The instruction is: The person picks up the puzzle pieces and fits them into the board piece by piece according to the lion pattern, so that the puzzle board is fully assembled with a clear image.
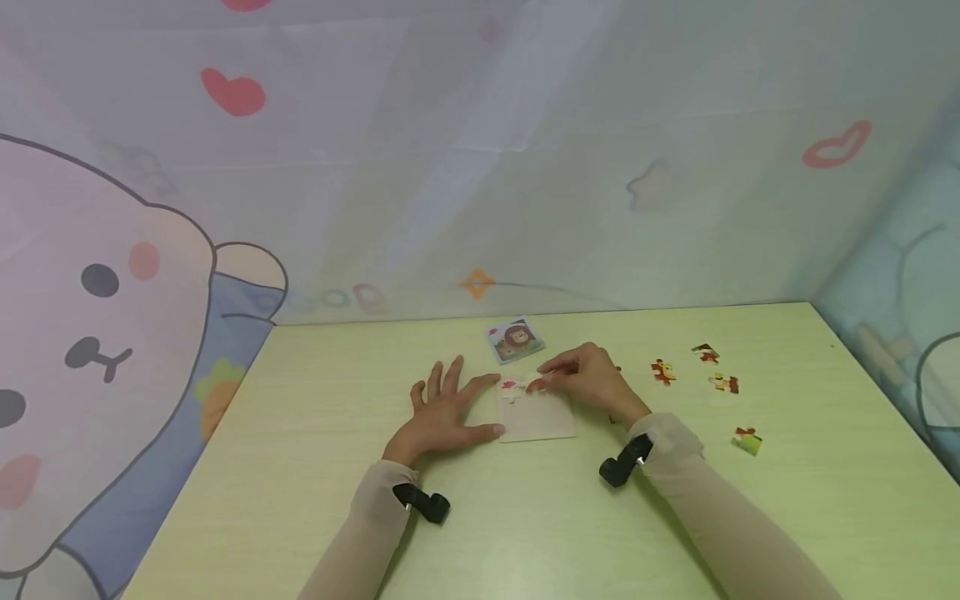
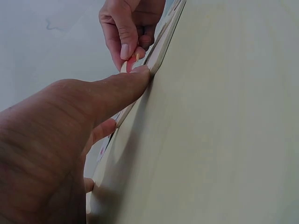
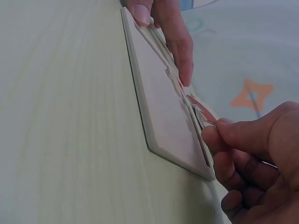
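Note:
A pale square puzzle board (image 1: 536, 423) lies on the table between both hands. My left hand (image 1: 441, 418) has its fingers spread, with the thumb and index fingertip touching the board's left edge. One puzzle piece (image 1: 511, 389) with a pink patch sits in the board's upper left corner. Right beside it, my right hand (image 1: 588, 382) pinches a red-brown puzzle piece (image 1: 536, 386) between thumb and forefinger. In the right wrist view that pinched piece (image 3: 204, 110) is tilted over the board's far edge. The left wrist view shows my left thumb on the board's rim (image 2: 161, 56).
Behind the board lies a small lion picture card (image 1: 514, 339). Loose puzzle pieces lie to the right: a yellow-red piece (image 1: 663, 372), a dark-topped piece (image 1: 705, 353), a yellow-brown piece (image 1: 724, 382) and a green piece (image 1: 747, 442). My right forearm partly hides more. A printed cloth (image 1: 450, 167) hangs behind.

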Demonstrator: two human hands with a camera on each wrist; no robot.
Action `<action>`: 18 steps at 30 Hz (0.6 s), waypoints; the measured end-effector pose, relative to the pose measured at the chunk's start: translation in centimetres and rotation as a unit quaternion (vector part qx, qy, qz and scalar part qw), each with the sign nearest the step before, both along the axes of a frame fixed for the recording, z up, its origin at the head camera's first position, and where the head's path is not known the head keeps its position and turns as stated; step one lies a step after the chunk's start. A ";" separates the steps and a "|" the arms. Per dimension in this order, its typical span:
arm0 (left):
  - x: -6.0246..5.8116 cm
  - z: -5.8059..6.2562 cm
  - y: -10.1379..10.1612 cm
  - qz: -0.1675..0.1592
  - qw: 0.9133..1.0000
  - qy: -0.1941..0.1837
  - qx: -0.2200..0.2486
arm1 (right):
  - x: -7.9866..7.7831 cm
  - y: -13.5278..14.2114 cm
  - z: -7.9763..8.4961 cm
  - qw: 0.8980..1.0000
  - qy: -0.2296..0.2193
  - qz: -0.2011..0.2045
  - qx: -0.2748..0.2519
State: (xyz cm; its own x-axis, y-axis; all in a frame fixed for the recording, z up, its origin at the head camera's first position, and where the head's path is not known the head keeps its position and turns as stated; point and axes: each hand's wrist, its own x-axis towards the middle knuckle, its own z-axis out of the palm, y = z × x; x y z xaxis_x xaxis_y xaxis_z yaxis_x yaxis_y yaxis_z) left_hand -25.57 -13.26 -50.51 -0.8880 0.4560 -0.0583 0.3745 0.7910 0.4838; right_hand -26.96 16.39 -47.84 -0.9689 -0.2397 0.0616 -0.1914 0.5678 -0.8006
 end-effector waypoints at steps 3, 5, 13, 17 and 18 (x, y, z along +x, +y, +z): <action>0.0 0.0 0.0 0.000 1.000 -0.001 -0.002 | -0.1 -0.5 0.0 1.000 -0.002 0.000 0.010; -0.1 0.0 0.0 0.001 1.000 -0.003 -0.003 | -0.1 -0.6 0.0 1.000 -0.007 -0.002 0.013; 0.1 0.3 0.0 0.005 1.000 -0.009 -0.003 | -0.1 -1.1 0.6 0.999 -0.021 0.016 0.038; 0.1 0.4 0.0 0.005 1.000 -0.009 -0.002 | -0.2 -1.4 0.8 0.998 -0.024 0.015 0.052; 0.1 0.3 0.0 0.004 1.000 -0.008 0.000 | -0.2 -1.5 0.9 0.998 -0.023 0.013 0.059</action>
